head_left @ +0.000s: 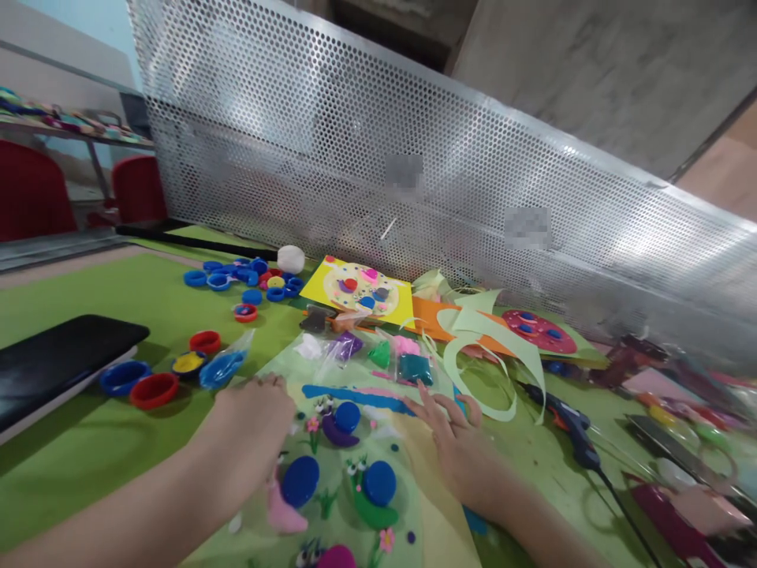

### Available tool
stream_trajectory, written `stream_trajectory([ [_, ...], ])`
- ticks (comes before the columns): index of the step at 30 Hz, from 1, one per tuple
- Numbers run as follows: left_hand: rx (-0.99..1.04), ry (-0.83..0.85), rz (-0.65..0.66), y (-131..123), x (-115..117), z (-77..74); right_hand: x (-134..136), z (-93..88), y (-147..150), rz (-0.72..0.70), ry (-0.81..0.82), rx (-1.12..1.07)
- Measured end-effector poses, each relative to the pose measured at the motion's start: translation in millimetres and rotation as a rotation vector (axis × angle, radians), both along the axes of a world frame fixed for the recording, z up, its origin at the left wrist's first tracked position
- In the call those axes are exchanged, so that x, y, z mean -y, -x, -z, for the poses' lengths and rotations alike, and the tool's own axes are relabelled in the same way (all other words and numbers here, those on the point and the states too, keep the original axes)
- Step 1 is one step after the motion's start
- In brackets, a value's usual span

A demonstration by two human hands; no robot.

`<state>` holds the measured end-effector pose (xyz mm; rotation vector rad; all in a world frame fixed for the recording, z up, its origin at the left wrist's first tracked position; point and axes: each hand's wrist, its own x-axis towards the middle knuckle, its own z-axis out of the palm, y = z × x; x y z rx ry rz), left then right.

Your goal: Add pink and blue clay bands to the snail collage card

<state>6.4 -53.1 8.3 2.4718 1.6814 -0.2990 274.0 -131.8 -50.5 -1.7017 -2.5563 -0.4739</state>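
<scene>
A pale green craft sheet [331,532] lies before me, with clay snails on it. They have blue caps for shells: a purple snail [340,430], a pink snail [287,505] and a green snail [378,505]. A blue clay strip [355,398] runs along the top. My left hand [257,406] rests at the sheet's left edge, fingers curled down and their tips hidden. My right hand [455,438] lies at the right end of the strip, fingers spread and holding nothing. Just beyond its fingertips is a teal clay packet [415,368].
Blue and red bottle caps [154,390] and a black phone [65,363] are on the left. Farther back stand a yellow snail card [358,292] and paper offcuts [479,371]. A glue gun [568,422] lies right. A perforated metal panel [355,134] borders the table.
</scene>
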Motion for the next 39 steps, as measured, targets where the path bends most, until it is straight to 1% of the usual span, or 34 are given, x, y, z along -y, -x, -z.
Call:
stream_trajectory([
  [5,-0.055,0.008,0.012,1,0,2.5,1,-5.0,7,0.071,0.035,0.019],
  [9,-0.034,-0.055,0.067,1,2,3.1,1,-10.3,16,0.136,0.045,0.014],
  [13,-0.062,-0.049,0.067,2,1,-3.3,1,-4.5,15,0.148,0.002,0.005],
  [15,-0.066,-0.124,0.11,5,-2,-9.5,1,-0.2,11,0.124,-0.039,0.015],
  [17,-0.087,-0.287,0.119,12,-8,-15.1,0,2.1,8,0.1,-0.121,0.051],
  [18,-0.106,-0.393,0.092,17,-12,-16.7,-1,2.4,7,0.093,-0.155,0.067],
  [20,-0.152,-0.568,-0.017,29,-22,-16.4,-2,1.6,6,0.084,-0.199,0.083],
  [21,-0.163,-0.593,-0.06,34,-28,-14.5,-3,1.1,6,0.079,-0.208,0.081],
  [23,-0.156,-0.54,-0.069,41,-38,-9.0,-4,0.4,6,0.067,-0.224,0.062],
  [26,-0.062,-0.47,0.011,42,-48,-3.6,-4,-1.2,7,0.024,-0.26,0.022],
  [29,0.042,-0.437,0.054,31,-46,-7.7,-1,-7.9,10,-0.049,-0.267,-0.024],
  [31,0.132,-0.401,0.099,20,-39,-12.8,2,-15.0,13,-0.111,-0.265,-0.069],
  [34,0.322,-0.285,0.263,3,-21,-14.8,8,-24.3,20,-0.21,-0.286,-0.154],
  [36,0.371,-0.246,0.376,-9,-7,-10.4,12,-26.8,24,-0.287,-0.316,-0.207],
  [39,0.362,-0.224,0.536,-23,9,1.8,17,-24.4,28,-0.396,-0.306,-0.246],
])
